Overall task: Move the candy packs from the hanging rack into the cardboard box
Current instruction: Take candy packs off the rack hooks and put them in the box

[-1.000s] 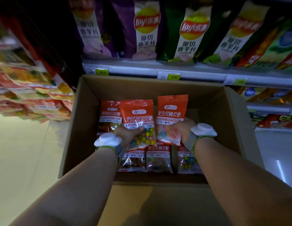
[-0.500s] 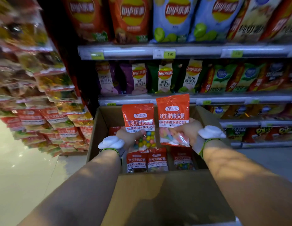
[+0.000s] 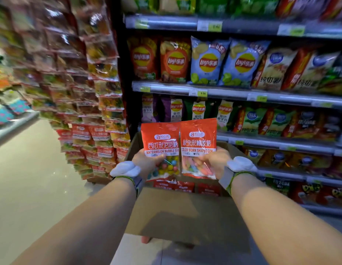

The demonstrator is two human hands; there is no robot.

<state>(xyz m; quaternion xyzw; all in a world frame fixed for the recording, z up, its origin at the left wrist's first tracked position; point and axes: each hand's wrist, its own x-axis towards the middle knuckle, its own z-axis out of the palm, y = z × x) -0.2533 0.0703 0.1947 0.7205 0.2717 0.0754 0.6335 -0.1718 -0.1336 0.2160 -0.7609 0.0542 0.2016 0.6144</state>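
Note:
My left hand (image 3: 147,162) grips an orange watermelon bubble gum pack (image 3: 160,142) by its lower clear part. My right hand (image 3: 216,159) grips an orange colour worm gum pack (image 3: 198,138) the same way. Both packs stand upright, side by side, above the open cardboard box (image 3: 185,213) in front of me. Several orange candy packs (image 3: 183,186) lie inside the box, mostly hidden by its near wall. The hanging rack (image 3: 86,115), full of candy packs, is to the left of the box.
Shelves (image 3: 242,92) of crisp bags rise behind and to the right of the box. A pale shiny floor (image 3: 32,188) opens to the left. A low display edge (image 3: 13,127) sits at far left.
Both hands have lifted their packs up from inside the box to above its rim. My view has tilted up, showing more shelves and the rack.

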